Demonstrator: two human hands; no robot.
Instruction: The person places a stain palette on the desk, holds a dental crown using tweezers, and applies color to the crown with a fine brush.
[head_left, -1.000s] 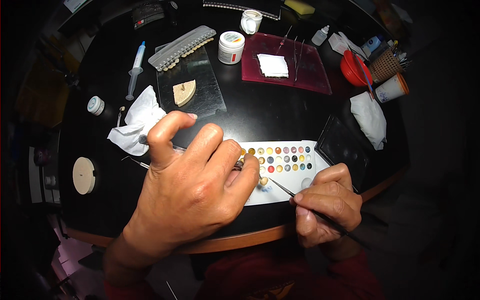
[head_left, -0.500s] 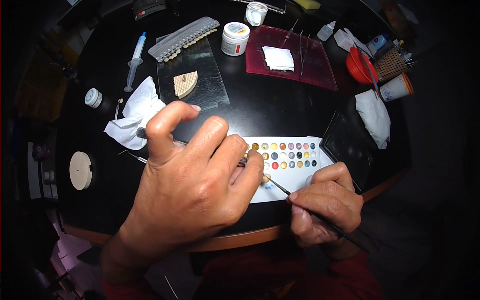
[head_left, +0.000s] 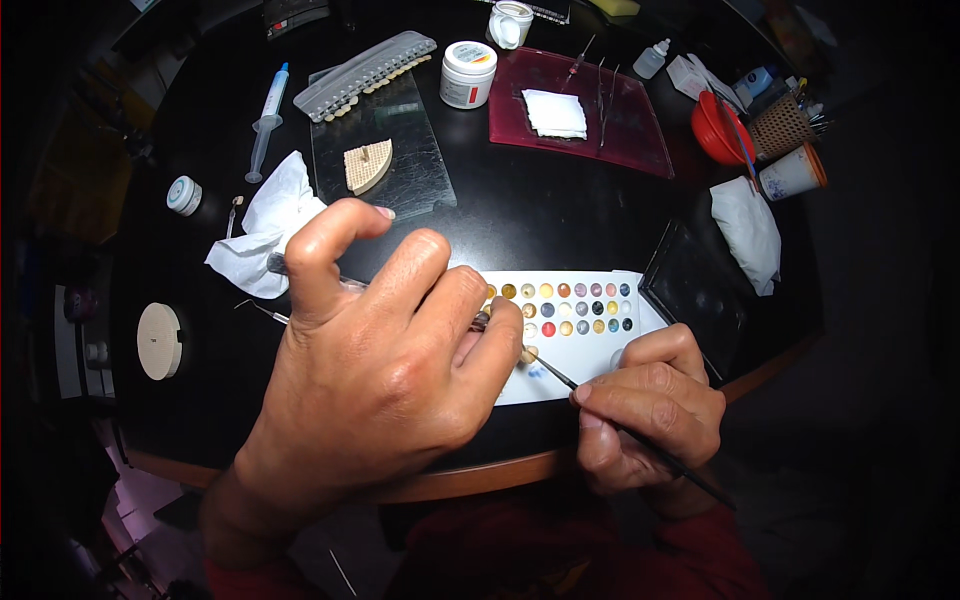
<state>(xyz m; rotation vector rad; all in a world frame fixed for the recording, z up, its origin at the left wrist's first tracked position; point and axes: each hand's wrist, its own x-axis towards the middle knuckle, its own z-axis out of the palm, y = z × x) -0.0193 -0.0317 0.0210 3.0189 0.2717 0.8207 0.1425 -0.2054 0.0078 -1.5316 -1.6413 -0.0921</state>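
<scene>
Black slender fine-tipped brush [head_left: 558, 377] looked light, delicate-tipped; best held behind its tip. Bare right hand [head_left: 655, 402] pinched it, fingers closed; left hand [head_left: 385, 345] curled, hold unclear.

Black table [head_left: 520, 215] with brown front edge [head_left: 440, 487] is occupied near its front by a white palette [head_left: 585, 355], with beige disc [head_left: 159, 341], syringe [head_left: 266, 125], crumpled tissue [head_left: 265, 230] and dark plate [head_left: 415, 140] laid to the left, white jar [head_left: 468, 75], magenta plate [head_left: 645, 140] and red bowl [head_left: 716, 138] set farther back.
</scene>
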